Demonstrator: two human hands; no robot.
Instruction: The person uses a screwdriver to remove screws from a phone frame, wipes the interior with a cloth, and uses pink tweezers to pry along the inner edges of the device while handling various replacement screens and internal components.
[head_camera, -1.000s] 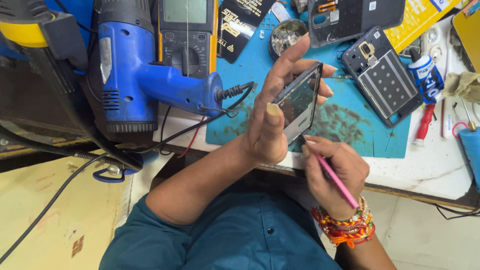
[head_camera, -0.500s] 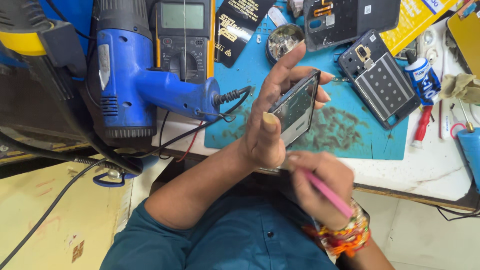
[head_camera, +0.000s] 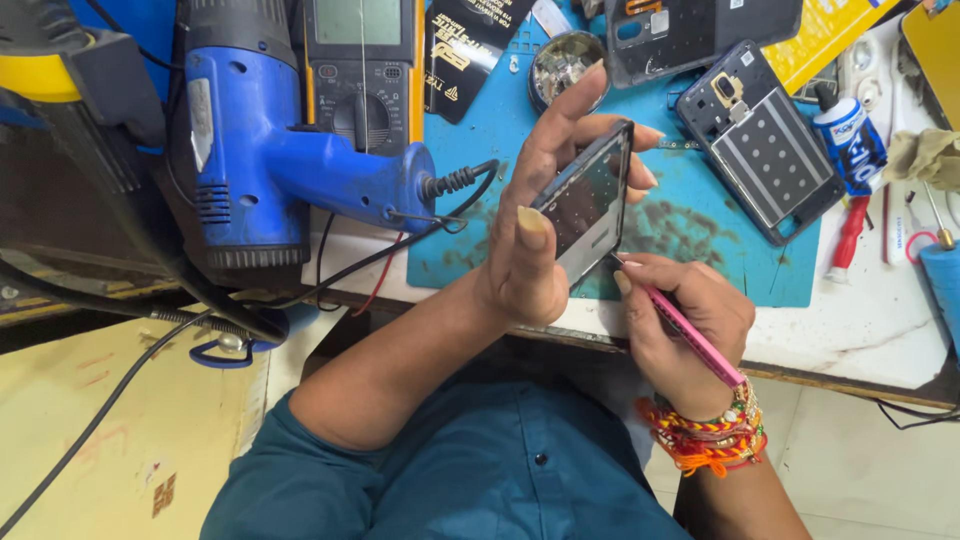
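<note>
Mid-repair: the phone frame (head_camera: 588, 205) was already stripped, back cover (head_camera: 762, 150) lying apart on the blue mat (head_camera: 700, 250); prying looked unfinished. Left hand (head_camera: 540, 230) clasped the frame upright above the mat. Right hand (head_camera: 680, 330) pinched a pink pry tool (head_camera: 690, 335), tip at the frame's lower edge.

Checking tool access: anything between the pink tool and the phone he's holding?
Nothing visible. The right hand has the pink tool tip at the lower edge of the phone, which the left hand holds above the blue mat.
</note>
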